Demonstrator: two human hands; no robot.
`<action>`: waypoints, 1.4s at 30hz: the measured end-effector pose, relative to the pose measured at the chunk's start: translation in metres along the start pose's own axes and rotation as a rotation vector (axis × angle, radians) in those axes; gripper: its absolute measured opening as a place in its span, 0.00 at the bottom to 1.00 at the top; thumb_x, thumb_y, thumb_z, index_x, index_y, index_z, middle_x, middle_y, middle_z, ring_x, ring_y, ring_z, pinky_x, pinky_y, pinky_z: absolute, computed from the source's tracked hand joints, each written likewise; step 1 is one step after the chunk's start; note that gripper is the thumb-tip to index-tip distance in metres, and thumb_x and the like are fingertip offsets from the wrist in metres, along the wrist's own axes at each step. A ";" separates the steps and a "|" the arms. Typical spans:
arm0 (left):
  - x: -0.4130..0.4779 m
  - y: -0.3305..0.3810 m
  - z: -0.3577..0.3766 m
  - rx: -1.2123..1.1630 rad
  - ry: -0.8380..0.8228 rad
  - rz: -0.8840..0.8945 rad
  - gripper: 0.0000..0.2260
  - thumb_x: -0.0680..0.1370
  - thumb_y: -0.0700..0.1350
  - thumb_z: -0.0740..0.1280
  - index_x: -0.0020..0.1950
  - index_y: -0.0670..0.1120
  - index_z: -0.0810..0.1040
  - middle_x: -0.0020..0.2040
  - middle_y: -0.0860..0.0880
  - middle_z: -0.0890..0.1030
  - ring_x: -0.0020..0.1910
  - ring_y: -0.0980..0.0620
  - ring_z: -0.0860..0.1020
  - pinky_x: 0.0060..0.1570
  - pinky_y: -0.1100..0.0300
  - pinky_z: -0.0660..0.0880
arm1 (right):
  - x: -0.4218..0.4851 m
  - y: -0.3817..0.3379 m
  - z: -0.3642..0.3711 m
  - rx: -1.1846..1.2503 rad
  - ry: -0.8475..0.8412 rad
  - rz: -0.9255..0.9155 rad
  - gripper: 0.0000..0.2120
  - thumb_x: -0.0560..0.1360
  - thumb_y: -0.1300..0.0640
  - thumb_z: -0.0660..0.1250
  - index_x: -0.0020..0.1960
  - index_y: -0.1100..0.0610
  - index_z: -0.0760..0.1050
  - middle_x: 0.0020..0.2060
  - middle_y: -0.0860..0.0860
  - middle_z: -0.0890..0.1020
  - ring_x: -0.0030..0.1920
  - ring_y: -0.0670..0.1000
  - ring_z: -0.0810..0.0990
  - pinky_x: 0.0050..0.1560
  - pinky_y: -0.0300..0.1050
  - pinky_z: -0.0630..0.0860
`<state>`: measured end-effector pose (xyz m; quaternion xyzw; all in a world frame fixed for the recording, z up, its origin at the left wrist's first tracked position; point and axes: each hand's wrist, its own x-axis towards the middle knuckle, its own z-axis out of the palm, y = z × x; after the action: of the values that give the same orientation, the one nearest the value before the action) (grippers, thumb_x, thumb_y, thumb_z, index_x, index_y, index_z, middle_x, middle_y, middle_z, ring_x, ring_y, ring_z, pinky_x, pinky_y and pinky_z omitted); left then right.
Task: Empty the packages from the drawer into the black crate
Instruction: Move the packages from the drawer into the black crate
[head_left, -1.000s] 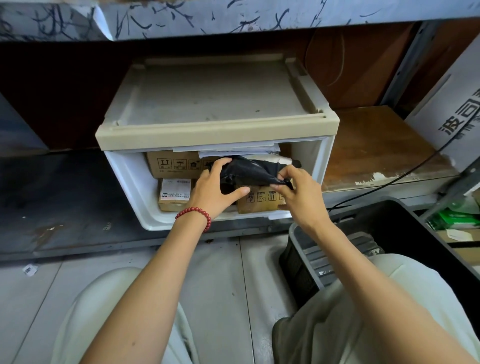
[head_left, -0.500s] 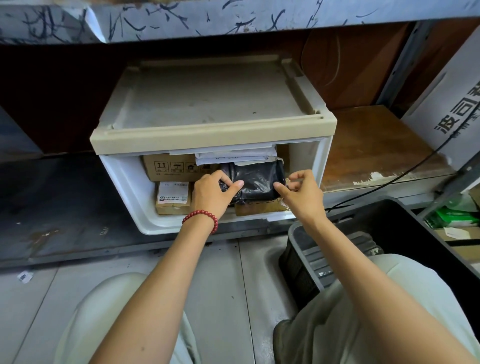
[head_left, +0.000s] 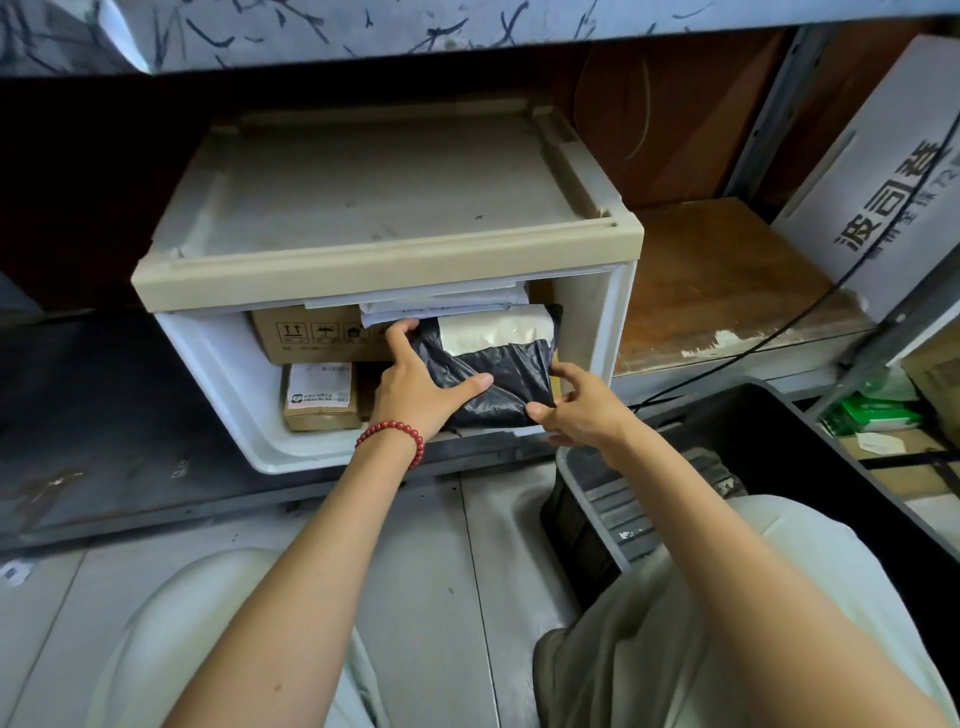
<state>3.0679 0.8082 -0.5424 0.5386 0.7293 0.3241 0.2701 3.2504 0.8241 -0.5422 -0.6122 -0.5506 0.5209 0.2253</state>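
Head view: the left hand (head_left: 415, 384) grips the left edge of the black-wrapped package (head_left: 498, 374), thumb across its front. The right hand (head_left: 582, 410) pinches its near right corner. The package sits at the right of the open drawer (head_left: 218, 374), perhaps resting on another box. The black crate (head_left: 810, 441) stands to the near right.

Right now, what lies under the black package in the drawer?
Only a brown cardboard strip shows at the black package's right edge; the package, the left hand and the right hand cover the rest.
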 end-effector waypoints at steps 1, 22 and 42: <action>0.001 -0.001 0.000 0.037 -0.018 -0.029 0.46 0.67 0.61 0.74 0.75 0.49 0.51 0.70 0.41 0.69 0.65 0.42 0.71 0.54 0.53 0.71 | 0.000 0.001 0.000 -0.025 -0.012 0.024 0.30 0.77 0.61 0.69 0.75 0.56 0.61 0.51 0.53 0.76 0.50 0.54 0.77 0.53 0.50 0.80; 0.001 -0.030 0.019 -0.233 -0.242 -0.092 0.55 0.53 0.75 0.73 0.75 0.55 0.61 0.68 0.57 0.73 0.66 0.54 0.72 0.67 0.49 0.70 | 0.024 0.015 0.008 0.298 0.123 -0.081 0.36 0.72 0.39 0.70 0.73 0.55 0.64 0.64 0.52 0.76 0.62 0.52 0.77 0.66 0.52 0.74; -0.054 -0.008 -0.034 -0.626 -0.103 -0.031 0.30 0.66 0.59 0.74 0.66 0.52 0.74 0.60 0.55 0.80 0.60 0.55 0.77 0.64 0.53 0.72 | -0.016 0.006 0.009 0.510 -0.116 -0.232 0.41 0.60 0.45 0.82 0.67 0.55 0.70 0.57 0.52 0.83 0.54 0.53 0.84 0.57 0.53 0.79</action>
<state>3.0531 0.7487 -0.5240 0.4339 0.5877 0.5009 0.4642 3.2474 0.8050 -0.5448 -0.4378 -0.4802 0.6473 0.3984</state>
